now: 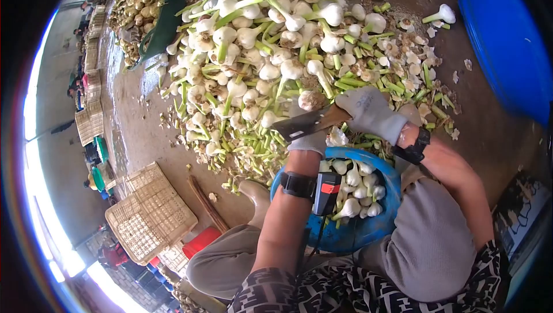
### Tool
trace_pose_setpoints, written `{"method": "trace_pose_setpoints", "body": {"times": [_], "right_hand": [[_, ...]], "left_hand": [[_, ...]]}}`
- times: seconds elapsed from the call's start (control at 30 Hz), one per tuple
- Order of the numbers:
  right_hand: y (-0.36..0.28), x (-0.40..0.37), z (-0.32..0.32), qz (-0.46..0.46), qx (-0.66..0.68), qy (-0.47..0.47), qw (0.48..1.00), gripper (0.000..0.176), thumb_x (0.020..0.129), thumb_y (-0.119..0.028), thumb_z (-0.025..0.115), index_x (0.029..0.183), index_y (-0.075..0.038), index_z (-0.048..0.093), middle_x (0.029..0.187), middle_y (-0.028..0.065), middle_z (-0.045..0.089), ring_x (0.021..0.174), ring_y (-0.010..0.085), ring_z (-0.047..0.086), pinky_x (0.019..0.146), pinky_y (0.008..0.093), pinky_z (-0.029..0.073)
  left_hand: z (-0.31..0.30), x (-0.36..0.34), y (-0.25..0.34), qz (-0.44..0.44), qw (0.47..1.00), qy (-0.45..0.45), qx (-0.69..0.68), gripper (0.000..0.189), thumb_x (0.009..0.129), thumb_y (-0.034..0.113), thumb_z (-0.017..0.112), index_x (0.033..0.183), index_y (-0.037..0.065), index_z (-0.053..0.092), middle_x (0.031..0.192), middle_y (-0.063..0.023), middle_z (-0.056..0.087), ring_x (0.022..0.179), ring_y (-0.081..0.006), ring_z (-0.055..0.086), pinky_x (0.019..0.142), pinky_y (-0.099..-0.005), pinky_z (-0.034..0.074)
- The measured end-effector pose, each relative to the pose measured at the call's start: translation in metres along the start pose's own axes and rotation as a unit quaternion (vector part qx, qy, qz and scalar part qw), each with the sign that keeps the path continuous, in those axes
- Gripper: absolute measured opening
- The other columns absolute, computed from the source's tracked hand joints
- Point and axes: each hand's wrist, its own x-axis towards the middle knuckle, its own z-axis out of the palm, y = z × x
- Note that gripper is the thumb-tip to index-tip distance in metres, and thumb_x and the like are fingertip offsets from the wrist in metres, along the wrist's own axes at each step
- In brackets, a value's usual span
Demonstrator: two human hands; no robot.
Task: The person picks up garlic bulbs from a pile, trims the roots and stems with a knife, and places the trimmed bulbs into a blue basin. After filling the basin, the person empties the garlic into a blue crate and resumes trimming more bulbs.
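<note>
Blue plastic basin [368,235] sits right between your knees, about half full of trimmed white heads [352,189], so that's the closest thing to you. Just past its far rim are both gloved hands. Your right hand [368,114] is wrapped tight round the handle of the knife [305,124], and the blade's long axis runs roughly crosswise in front of you, tip pointing off to your left. Your left hand [307,142] is tucked just under the blade with its fingers curled. Honestly can't tell if it's actually gripping anything, since the blade hides most of it. The loose garlic bulb [337,137] is touching that left hand on its right side, between the two hands and right above the basin rim, a bit nearer the left one. Beyond all that, the big garlic pile [265,53] spreads over the wet floor [489,134], green stems pointing every which way. Further out there's a blue tub [507,42] on your right and wicker crates [151,215] off to the left.
</note>
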Motion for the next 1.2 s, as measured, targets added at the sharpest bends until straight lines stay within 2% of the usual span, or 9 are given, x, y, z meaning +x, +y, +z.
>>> {"method": "trace_pose_setpoints", "body": {"times": [0.07, 0.13, 0.3, 0.5, 0.6, 0.7, 0.8, 0.93, 1.2], "right_hand": [[0.0, 0.001, 0.001, 0.016, -0.006, -0.025, 1.0, 0.026, 0.067, -0.023, 0.063, 0.087, -0.009, 0.054, 0.081, 0.0093, 0.061, 0.081, 0.0286, 0.061, 0.069, 0.0383, 0.048], [0.002, 0.001, 0.001, 0.024, -0.01, -0.028, 0.999, 0.026, 0.067, -0.023, 0.063, 0.087, -0.009, 0.054, 0.082, 0.0092, 0.061, 0.081, 0.0287, 0.061, 0.069, 0.0379, 0.048], [0.004, -0.001, 0.005, 0.055, -0.003, -0.029, 0.998, 0.027, 0.066, -0.022, 0.063, 0.089, -0.009, 0.055, 0.084, 0.0087, 0.061, 0.082, 0.0275, 0.061, 0.069, 0.0379, 0.047], [0.019, -0.005, 0.004, 0.066, 0.029, 0.026, 0.997, 0.029, 0.062, -0.018, 0.064, 0.088, -0.01, 0.056, 0.082, 0.0083, 0.06, 0.079, 0.0292, 0.06, 0.067, 0.0393, 0.047], [0.028, -0.01, 0.004, 0.046, 0.044, 0.06, 0.996, 0.028, 0.06, -0.016, 0.063, 0.087, -0.011, 0.057, 0.08, 0.0085, 0.059, 0.077, 0.0306, 0.059, 0.066, 0.0397, 0.047], [0.039, -0.012, 0.004, 0.152, 0.033, 0.028, 0.988, 0.021, 0.066, -0.018, 0.061, 0.086, -0.01, 0.058, 0.077, 0.011, 0.061, 0.077, 0.0319, 0.06, 0.067, 0.0407, 0.047], [0.101, -0.039, 0.009, 0.31, -0.039, 0.044, 0.949, 0.021, 0.076, -0.024, 0.056, 0.089, -0.008, 0.061, 0.078, 0.0162, 0.062, 0.076, 0.0341, 0.06, 0.068, 0.0426, 0.047], [0.103, -0.045, -0.012, 0.296, -0.033, 0.08, 0.951, 0.027, 0.078, -0.026, 0.055, 0.096, -0.007, 0.062, 0.085, 0.0183, 0.063, 0.078, 0.0352, 0.061, 0.071, 0.0418, 0.048], [0.088, -0.032, -0.001, 0.388, 0.04, -0.016, 0.921, 0.037, 0.075, -0.027, 0.055, 0.105, -0.006, 0.06, 0.1, 0.0204, 0.061, 0.097, 0.0334, 0.057, 0.085, 0.0381, 0.045]], "left_hand": [[0.008, 0.007, -0.015, -0.043, 0.998, -0.012, 0.045, 0.053, 0.062, 0.025, 0.077, 0.106, 0.01, 0.052, 0.103, -0.0057, 0.059, 0.094, -0.0182, 0.057, 0.087, -0.0328, 0.045], [0.05, 0.022, -0.07, 0.009, 0.982, 0.007, -0.187, 0.03, 0.091, 0.035, 0.036, 0.107, 0.012, 0.049, 0.101, -0.0048, 0.056, 0.089, -0.018, 0.054, 0.083, -0.0318, 0.046], [0.084, 0.047, -0.119, 0.133, 0.975, -0.154, 0.093, 0.032, 0.091, 0.033, 0.034, 0.11, 0.011, 0.048, 0.106, -0.0076, 0.055, 0.1, -0.0173, 0.052, 0.09, -0.0307, 0.043], [0.072, 0.02, -0.04, -0.03, 0.991, 0.075, -0.111, 0.017, 0.086, 0.014, 0.047, 0.101, 0.006, 0.05, 0.092, -0.0074, 0.057, 0.082, -0.0175, 0.055, 0.072, -0.0295, 0.047], [0.041, 0.006, 0.013, -0.128, 0.665, 0.047, -0.735, 0.014, 0.081, 0.004, 0.051, 0.095, 0.003, 0.051, 0.071, -0.0053, 0.054, 0.062, -0.0163, 0.054, 0.055, -0.0274, 0.046], [0.025, -0.008, 0.026, -0.128, 0.688, -0.023, -0.714, 0.009, 0.076, -0.001, 0.055, 0.083, 0.004, 0.05, 0.064, -0.0018, 0.051, 0.052, -0.0114, 0.049, 0.044, -0.0243, 0.04], [-0.038, -0.042, 0.084, 0.055, 0.945, -0.053, -0.318, 0.023, 0.085, 0.026, 0.046, 0.07, 0.008, 0.047, 0.062, -0.0014, 0.042, 0.054, -0.0135, 0.039, 0.051, -0.0287, 0.034], [-0.043, -0.037, 0.073, 0.031, 0.903, -0.42, -0.086, 0.024, 0.076, 0.016, 0.063, 0.096, 0.003, 0.063, 0.084, -0.009, 0.065, 0.08, -0.0246, 0.062, 0.08, -0.0293, 0.047], [-0.031, 0.1, 0.033, 0.26, 0.839, -0.106, 0.466, 0.038, 0.071, 0.01, 0.059, 0.11, 0.012, 0.056, 0.111, -0.011, 0.053, 0.103, -0.0293, 0.051, 0.084, -0.0393, 0.043]]}}
